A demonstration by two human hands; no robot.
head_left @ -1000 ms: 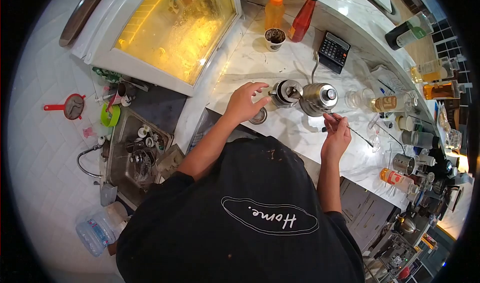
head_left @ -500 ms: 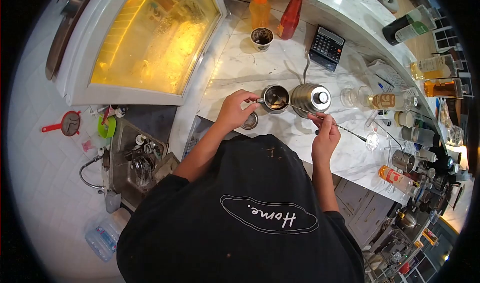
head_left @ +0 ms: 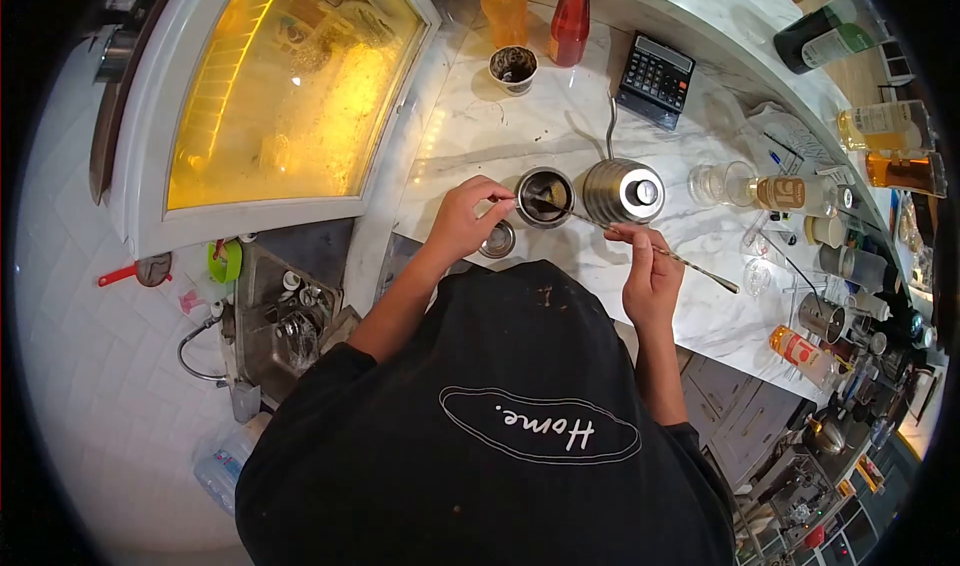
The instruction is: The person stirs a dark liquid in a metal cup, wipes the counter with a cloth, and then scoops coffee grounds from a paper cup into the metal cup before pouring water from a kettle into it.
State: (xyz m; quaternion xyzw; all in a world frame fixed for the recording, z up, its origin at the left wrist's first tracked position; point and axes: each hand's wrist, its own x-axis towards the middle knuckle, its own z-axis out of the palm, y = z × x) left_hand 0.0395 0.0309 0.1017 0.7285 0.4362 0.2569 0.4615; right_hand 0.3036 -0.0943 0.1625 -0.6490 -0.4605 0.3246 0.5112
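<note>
A small steel cup [head_left: 545, 173] with dark contents stands on the marble counter. My left hand [head_left: 472, 218] pinches the cup's side at the left, where a handle shows. My right hand [head_left: 652, 281] grips a long bar spoon [head_left: 705, 272] with a twisted shaft; one end dips into the cup, the other sticks out to the right. Just right of the cup is a steel gooseneck kettle [head_left: 615, 191], its spout pointing away from me. A small round metal lid [head_left: 498, 239] lies below the cup, near my left wrist.
Further back are a paper cup [head_left: 513, 71] with dark residue, an orange-capped bottle [head_left: 504, 14], a red bottle [head_left: 571, 21] and a calculator [head_left: 656, 81]. Glass bottles [head_left: 785, 195] and jars line the right side. A yellow-lit glass-fronted cabinet [head_left: 290, 96] and a sink [head_left: 285, 316] are at left.
The spoon has shifted its angle a little in the cup as my right hand moved slightly down. My left hand stays at the cup. The whole view has turned slightly.
</note>
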